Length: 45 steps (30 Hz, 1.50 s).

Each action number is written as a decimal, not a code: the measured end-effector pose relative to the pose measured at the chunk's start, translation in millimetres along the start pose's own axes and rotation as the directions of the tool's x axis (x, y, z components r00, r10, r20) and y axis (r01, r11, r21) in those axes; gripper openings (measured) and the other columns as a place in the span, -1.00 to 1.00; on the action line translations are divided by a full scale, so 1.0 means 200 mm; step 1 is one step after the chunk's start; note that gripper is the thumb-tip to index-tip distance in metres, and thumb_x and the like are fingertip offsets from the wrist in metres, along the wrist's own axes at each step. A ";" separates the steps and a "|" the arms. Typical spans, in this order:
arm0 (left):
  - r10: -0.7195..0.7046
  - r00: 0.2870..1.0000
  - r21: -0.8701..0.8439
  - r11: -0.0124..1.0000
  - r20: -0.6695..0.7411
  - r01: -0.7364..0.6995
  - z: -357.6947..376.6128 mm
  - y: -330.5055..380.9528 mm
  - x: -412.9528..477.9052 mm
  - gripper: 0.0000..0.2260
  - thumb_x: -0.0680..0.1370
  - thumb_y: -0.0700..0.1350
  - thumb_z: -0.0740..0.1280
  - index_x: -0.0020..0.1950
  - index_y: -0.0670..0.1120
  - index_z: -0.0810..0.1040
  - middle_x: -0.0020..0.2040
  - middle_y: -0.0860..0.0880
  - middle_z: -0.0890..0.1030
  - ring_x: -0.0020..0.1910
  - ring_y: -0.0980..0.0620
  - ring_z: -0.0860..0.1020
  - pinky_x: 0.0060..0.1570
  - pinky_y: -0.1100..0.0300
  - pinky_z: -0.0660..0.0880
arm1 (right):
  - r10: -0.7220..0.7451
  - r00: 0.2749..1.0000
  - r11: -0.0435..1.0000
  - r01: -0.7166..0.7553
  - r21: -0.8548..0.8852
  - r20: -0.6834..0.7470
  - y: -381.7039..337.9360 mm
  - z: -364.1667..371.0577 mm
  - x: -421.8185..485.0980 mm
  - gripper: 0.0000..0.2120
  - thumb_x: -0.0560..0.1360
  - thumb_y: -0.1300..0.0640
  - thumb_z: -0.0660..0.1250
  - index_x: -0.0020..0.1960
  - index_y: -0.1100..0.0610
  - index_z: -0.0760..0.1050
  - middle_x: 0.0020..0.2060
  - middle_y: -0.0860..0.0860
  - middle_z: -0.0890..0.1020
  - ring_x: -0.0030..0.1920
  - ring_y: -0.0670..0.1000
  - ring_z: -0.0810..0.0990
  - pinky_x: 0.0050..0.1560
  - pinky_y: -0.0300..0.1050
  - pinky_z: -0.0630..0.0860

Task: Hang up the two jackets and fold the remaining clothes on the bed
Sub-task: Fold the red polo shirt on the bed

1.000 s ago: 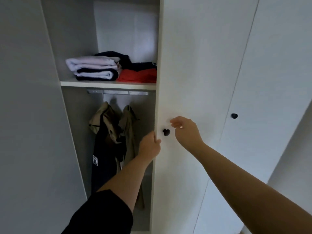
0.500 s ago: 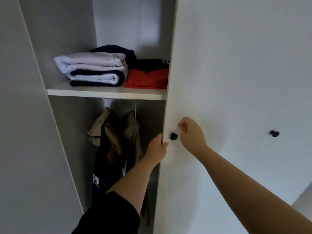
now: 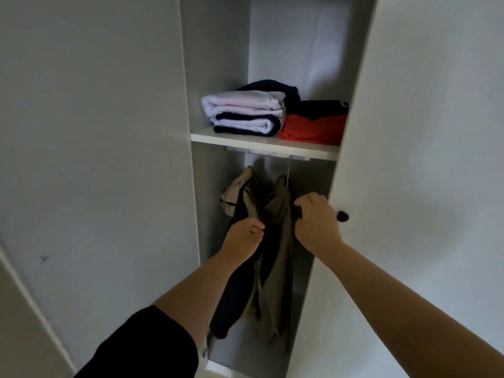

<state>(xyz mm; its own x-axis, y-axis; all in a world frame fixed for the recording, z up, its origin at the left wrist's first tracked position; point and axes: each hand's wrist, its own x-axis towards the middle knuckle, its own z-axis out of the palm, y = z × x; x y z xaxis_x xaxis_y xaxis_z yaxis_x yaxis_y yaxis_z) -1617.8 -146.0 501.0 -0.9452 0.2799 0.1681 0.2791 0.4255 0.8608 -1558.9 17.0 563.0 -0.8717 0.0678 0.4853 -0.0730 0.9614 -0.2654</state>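
Below the wardrobe shelf, two jackets hang side by side from the rail: a dark jacket on the left, with a tan lining folded out at its collar, and a tan jacket on the right. Both are soft, limp cloth of modest weight; they should sag and swing under any pull, so a firm hold is best taken high, at the collar or shoulder seam near the hanger, rather than at the loose hem. The left hand, fingers curled, pinches cloth at the front edge of the dark jacket. The right hand is curled at the right edge of the tan jacket, where a dark strip shows under its fingers; whether it grips the cloth cannot be told. Just right of that hand, a black knob sits on the white door. On the shelf above lie folded clothes: a white-and-dark stack beside a red garment with dark items on it.
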 end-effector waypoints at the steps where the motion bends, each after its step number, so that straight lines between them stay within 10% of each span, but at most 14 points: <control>1: -0.013 0.999 0.032 0.999 -0.043 0.014 -0.11 -0.03 -0.06 -0.83 0.55 -0.25 0.22 -0.11 -0.01 0.52 -0.04 -0.13 0.62 -0.03 -0.09 0.59 0.10 -0.02 0.51 | -0.014 1.000 0.999 0.013 0.039 0.007 -0.09 0.02 0.00 -0.64 0.42 0.30 0.26 0.22 0.16 0.45 0.19 0.08 0.45 0.21 0.08 0.38 0.22 -0.06 0.37; 9: 0.205 0.910 0.486 0.874 -0.360 -0.005 -0.96 -0.08 -0.63 -0.79 0.52 -0.30 0.19 -0.04 -0.14 0.61 -0.06 -0.08 0.64 -0.09 -0.08 0.57 -0.12 0.23 0.40 | -0.188 0.974 0.869 0.103 0.484 0.130 -0.94 0.15 -0.05 -0.65 0.51 0.33 0.22 0.28 0.20 0.42 0.21 0.10 0.48 0.22 0.08 0.44 0.19 -0.19 0.34; 14: 0.619 0.640 0.696 0.696 -0.455 -0.177 -1.28 -0.12 -0.98 -0.77 0.41 -0.23 0.09 -0.29 -0.23 0.51 -0.30 -0.15 0.52 -0.43 -0.13 0.48 -0.49 0.16 0.38 | -0.121 0.936 0.483 -0.235 0.843 0.331 -1.45 0.17 -0.11 -0.73 0.59 0.24 0.20 0.28 0.21 0.44 0.25 0.11 0.49 0.27 0.06 0.46 0.27 -0.08 0.34; 18: 0.321 0.596 0.304 0.943 -0.737 -0.132 -1.43 -0.24 -1.01 -0.71 0.49 -0.29 0.08 0.10 -0.25 0.52 -0.02 -0.11 0.52 -0.17 0.00 0.46 -0.16 0.30 0.34 | -0.161 0.875 0.232 -0.416 0.879 0.457 -1.68 0.19 -0.18 -0.77 0.62 0.09 0.14 0.27 0.07 0.37 0.22 -0.02 0.47 0.21 -0.09 0.44 0.31 -0.03 0.30; 23: -0.156 0.887 -0.242 0.969 -0.434 0.052 -1.40 -0.29 -0.96 -0.61 0.67 0.01 0.00 0.12 -0.12 0.58 -0.01 -0.01 0.57 -0.02 0.05 0.51 -0.13 0.41 0.37 | -0.136 0.867 0.200 -0.450 0.871 0.479 -1.74 0.20 -0.23 -0.63 0.64 0.13 0.09 0.43 0.15 0.27 0.36 0.02 0.40 0.36 -0.04 0.37 0.34 -0.03 0.26; 30: 0.151 0.947 0.265 0.961 -0.285 -0.073 -1.29 -0.21 -1.00 -0.62 0.67 0.00 0.00 -0.20 -0.11 0.48 -0.21 -0.12 0.56 -0.12 -0.12 0.55 -0.21 0.22 0.28 | 0.055 0.950 0.323 -0.307 0.895 0.307 -1.59 0.19 -0.36 -0.79 0.63 0.04 0.11 0.16 0.00 0.47 0.18 -0.06 0.56 0.16 -0.13 0.52 0.12 -0.15 0.41; 36: 0.428 0.904 0.667 0.667 0.024 -0.333 -0.90 -0.01 -0.90 -0.60 0.65 0.08 -0.03 0.16 -0.10 0.51 -0.09 -0.10 0.62 -0.10 -0.10 0.59 -0.09 0.12 0.46 | 0.224 0.942 0.271 -0.306 0.913 0.249 -1.22 0.04 -0.44 -0.66 0.64 0.10 0.02 0.02 0.11 0.57 -0.02 0.00 0.66 0.05 -0.01 0.60 0.04 -0.15 0.52; 40: 0.453 0.860 0.732 0.501 0.234 -0.462 -0.61 0.13 -0.77 -0.60 0.64 0.13 0.03 0.01 -0.11 0.55 -0.29 0.05 0.40 -0.24 0.04 0.46 -0.16 0.18 0.30 | 0.324 0.908 0.261 -0.355 0.898 0.265 -0.89 -0.09 -0.43 -0.65 0.65 0.02 0.01 -0.08 0.04 0.55 -0.15 -0.03 0.68 -0.08 -0.03 0.64 -0.08 -0.16 0.56; 45: 0.434 0.837 0.684 0.500 0.333 -0.531 -0.28 0.28 -0.49 -0.70 0.65 -0.01 0.10 0.05 -0.14 0.56 -0.02 -0.10 0.62 -0.02 -0.12 0.57 0.00 0.13 0.43 | 0.379 0.884 0.243 -0.380 0.892 0.273 -0.46 -0.16 -0.36 -0.68 0.65 0.00 0.03 -0.02 0.04 0.55 -0.14 -0.02 0.69 -0.06 -0.01 0.65 -0.07 -0.12 0.57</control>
<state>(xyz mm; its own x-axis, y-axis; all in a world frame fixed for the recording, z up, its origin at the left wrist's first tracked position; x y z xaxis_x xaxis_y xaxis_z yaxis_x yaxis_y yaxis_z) -1519.0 -197.6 559.8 -0.6138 0.7053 0.3547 0.7575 0.6527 0.0130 -1474.5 -67.4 578.8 -0.9307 0.3516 0.1007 -0.1188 -0.0301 -0.9925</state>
